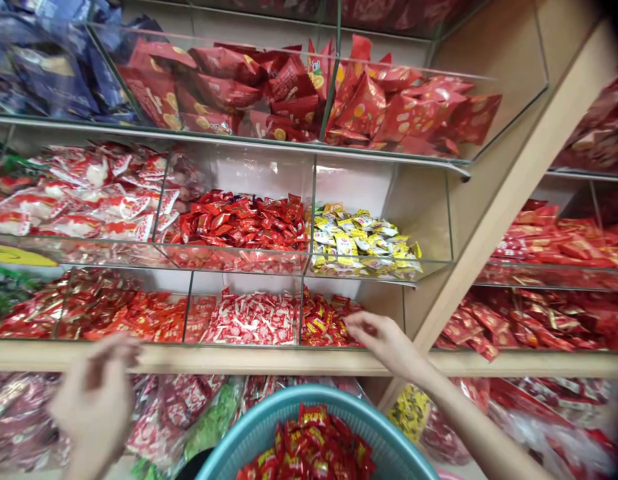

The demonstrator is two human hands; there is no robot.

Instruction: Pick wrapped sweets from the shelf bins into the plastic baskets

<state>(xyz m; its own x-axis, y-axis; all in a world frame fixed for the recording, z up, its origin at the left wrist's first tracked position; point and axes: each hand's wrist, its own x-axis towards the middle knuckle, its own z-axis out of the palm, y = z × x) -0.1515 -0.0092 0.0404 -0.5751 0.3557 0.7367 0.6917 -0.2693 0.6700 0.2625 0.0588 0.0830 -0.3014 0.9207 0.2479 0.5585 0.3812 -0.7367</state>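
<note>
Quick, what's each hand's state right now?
Left hand: half-curled, blurred; whether it holds anything can't be told.
Right hand: partly curled beside red-and-yellow candies; grip unclear.

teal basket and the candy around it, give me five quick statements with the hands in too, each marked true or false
1. The teal basket holds red-and-yellow candies. True.
2. Red packets lie higher up than the yellow-and-white candies. True.
3. The right hand is among the yellow-and-white candies. False: it is at the similar candies one row below them.
4. The left hand grips the basket's rim. False: it is apart from the basket, to its left.
5. The basket stands lower in view than the right hand. True.
</note>
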